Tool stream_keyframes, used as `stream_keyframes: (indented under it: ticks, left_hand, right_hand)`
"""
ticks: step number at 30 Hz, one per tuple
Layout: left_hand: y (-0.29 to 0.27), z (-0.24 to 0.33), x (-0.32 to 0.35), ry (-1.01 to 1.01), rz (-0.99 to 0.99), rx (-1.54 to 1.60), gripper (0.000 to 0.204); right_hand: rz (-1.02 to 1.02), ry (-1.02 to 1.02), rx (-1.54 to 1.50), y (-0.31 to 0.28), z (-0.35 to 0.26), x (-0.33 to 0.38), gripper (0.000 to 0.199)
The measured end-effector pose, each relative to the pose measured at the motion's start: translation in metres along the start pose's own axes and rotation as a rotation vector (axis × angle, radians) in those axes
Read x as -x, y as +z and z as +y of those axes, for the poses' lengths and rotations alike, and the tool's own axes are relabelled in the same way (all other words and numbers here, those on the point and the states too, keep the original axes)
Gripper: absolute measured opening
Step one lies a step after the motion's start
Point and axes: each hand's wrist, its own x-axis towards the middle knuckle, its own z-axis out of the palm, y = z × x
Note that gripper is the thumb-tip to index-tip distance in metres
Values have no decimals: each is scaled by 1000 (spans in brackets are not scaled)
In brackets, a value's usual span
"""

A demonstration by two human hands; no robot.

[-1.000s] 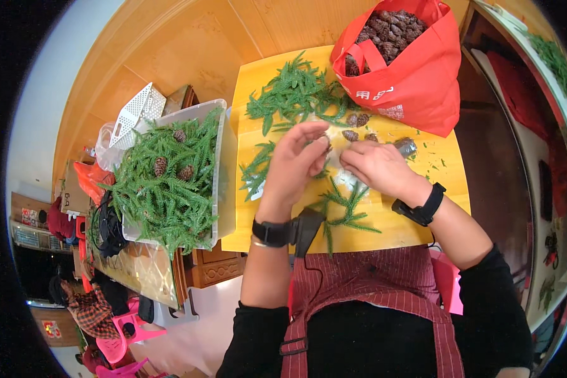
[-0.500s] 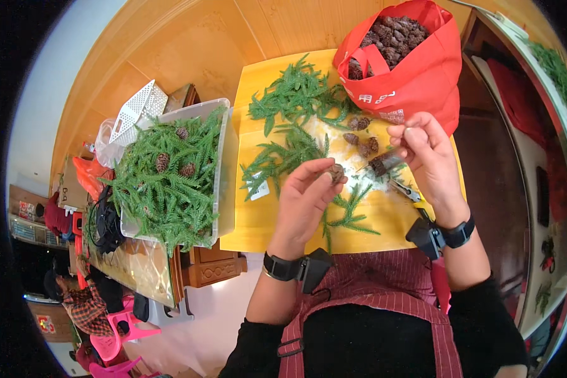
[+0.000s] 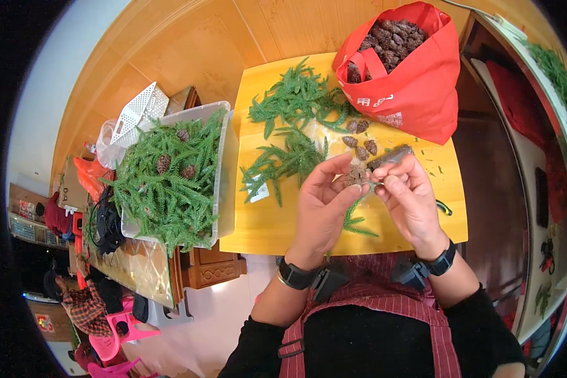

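Observation:
Above the yellow board (image 3: 258, 233), my left hand (image 3: 324, 201) pinches a brown pine cone (image 3: 356, 176) between thumb and fingers. My right hand (image 3: 409, 205) is closed beside it, thumb against forefinger, meeting the cone's right side. Whatever thin piece those right fingers hold is too small to make out. Just beyond them lies a dark brown bundle (image 3: 389, 155), partly covered by the right fingers. Several loose pine cones (image 3: 361, 153) rest behind my hands. A green artificial pine sprig (image 3: 358, 225) lies under them, partly hidden. Right of my right hand shows a black and yellow tool handle (image 3: 444, 208).
Green pine sprigs (image 3: 296, 94) spread over the board's left half. A red bag (image 3: 416, 94) full of pine cones stands at the back right. To the left, a clear plastic bin (image 3: 223, 170) holds greenery and cones. A person (image 3: 88, 309) sits far left.
My right hand has come down and left to meet the cone in my left hand, which has shifted right. The pliers' metal jaws, visible before, are now hidden.

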Motion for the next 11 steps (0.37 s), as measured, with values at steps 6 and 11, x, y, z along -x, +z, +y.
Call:
stream_keyframes:
  ticks: [6,11]
  left_hand:
    - [-2,-5,1,40,-67,4,41]
    - [-2,-6,1,79,-71,-9,41]
  right_hand:
    - [-3,-43,10,1,9,1,11]
    - [0,-44,-14,0,11,1,12]
